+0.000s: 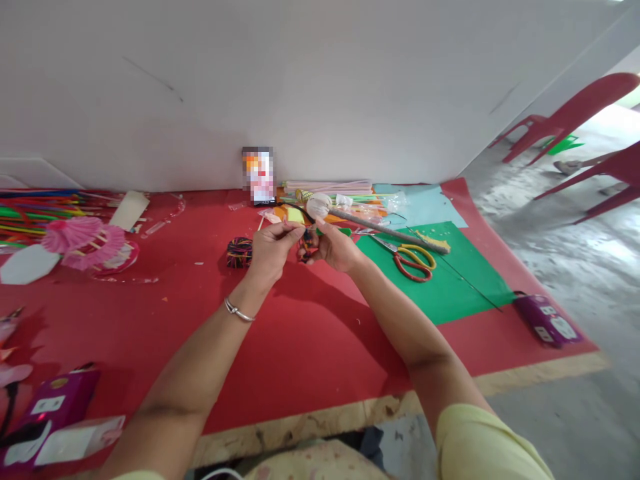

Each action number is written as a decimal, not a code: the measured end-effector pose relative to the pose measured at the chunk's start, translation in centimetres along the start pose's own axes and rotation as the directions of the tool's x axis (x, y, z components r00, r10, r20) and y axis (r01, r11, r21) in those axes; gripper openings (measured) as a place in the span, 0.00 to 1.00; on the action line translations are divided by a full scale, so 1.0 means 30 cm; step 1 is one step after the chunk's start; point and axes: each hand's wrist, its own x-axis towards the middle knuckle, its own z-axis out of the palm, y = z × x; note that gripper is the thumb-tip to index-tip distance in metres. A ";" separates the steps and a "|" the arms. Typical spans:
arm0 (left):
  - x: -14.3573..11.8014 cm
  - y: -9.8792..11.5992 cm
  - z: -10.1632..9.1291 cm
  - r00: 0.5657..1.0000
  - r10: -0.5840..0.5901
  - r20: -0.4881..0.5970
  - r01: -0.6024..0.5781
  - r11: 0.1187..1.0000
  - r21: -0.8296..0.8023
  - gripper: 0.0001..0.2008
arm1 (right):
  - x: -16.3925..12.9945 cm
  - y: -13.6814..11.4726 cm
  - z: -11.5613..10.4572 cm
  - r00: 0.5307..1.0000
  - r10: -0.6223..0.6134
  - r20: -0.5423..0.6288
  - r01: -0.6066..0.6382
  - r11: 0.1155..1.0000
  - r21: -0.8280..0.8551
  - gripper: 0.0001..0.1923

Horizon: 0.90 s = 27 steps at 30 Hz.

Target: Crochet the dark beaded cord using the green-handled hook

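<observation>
— What are the two hands doing over the red mat [300, 333]?

— The left hand [270, 250] pinches a small yellow-green piece [295, 215] between thumb and fingertips, with a thin dark strand [300, 210] curving out of the pinch. The right hand [334, 247] is curled tight just beside it, closed around a small dark bundle with orange and red bits [306, 252] that hangs right under the meeting point of the two hands.

— Do the hands touch?

— Fingertips are nearly together; I cannot tell if they actually meet.

— What lies around that grip?

— Just left of it, on the mat, sits a round wad of multicoloured rubber bands [239, 253]. To the right of it, on a green sheet [450, 280], lie red-and-yellow-handled scissors [413, 260] and a long grey stick with a white wrapped end [380, 227]. Beyond the grip, against the wall, are bundled pale straws [327, 187]. Well to the left are pink fringed paper umbrellas [85, 240]; well to the right, a purple packet [546, 320].
</observation>
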 end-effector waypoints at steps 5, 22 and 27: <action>0.007 -0.012 -0.008 0.998 0.043 -0.055 -0.040 0.998 0.050 0.08 | 0.003 -0.009 0.011 0.994 0.111 0.005 -0.111 0.994 0.011 0.35; 0.025 -0.028 -0.020 0.997 0.036 -0.065 -0.038 0.999 -0.036 0.14 | -0.008 0.008 0.002 0.990 -0.116 -0.075 0.089 0.953 -0.290 0.37; 0.035 -0.010 -0.033 0.992 -0.076 -0.099 0.059 0.985 -0.165 0.14 | -0.047 -0.069 -0.046 0.991 -0.056 0.125 0.122 0.781 -0.613 0.32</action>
